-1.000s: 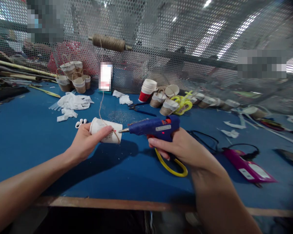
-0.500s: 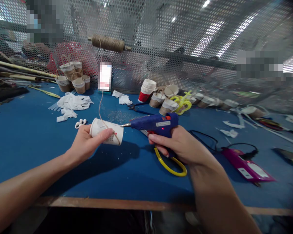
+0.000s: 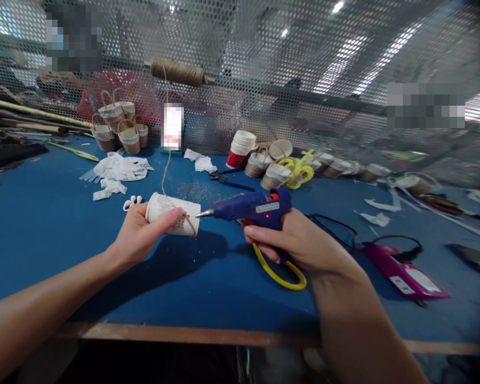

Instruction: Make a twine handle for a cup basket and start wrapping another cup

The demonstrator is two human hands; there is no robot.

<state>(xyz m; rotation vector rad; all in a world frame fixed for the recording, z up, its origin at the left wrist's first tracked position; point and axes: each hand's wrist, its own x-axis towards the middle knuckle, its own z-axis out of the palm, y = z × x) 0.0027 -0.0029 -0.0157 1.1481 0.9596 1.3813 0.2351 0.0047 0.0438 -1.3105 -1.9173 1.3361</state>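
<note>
My left hand [image 3: 144, 229] is wrapped round a white paper cup [image 3: 162, 207] lying on its side in the air, its base facing right. The thumb presses a strand of brown twine [image 3: 166, 173] against the cup's wall; the strand runs up to a twine spool [image 3: 177, 71] on the mesh. In my right hand [image 3: 294, 234] is a blue hot glue gun [image 3: 248, 206] with a small red light showing. Its metal nozzle is at the cup's wall near the base end, by the twine. Whether glue comes out cannot be made out. Yellow-handled scissors [image 3: 280, 274] lie below the glue gun.
Twine-covered cup baskets [image 3: 128, 140] stand at the back left, near white fabric scraps [image 3: 122, 166]. Stacked paper cups [image 3: 242, 148], pliers [image 3: 236, 183] and yellow cord [image 3: 298, 172] are at the back. A purple power strip [image 3: 404, 272] with cables lies right. A screen [image 3: 173, 127] leans against the mesh.
The glue gun's nozzle has shifted slightly down along the cup's base end. My left hand has moved the cup a little to the left.
</note>
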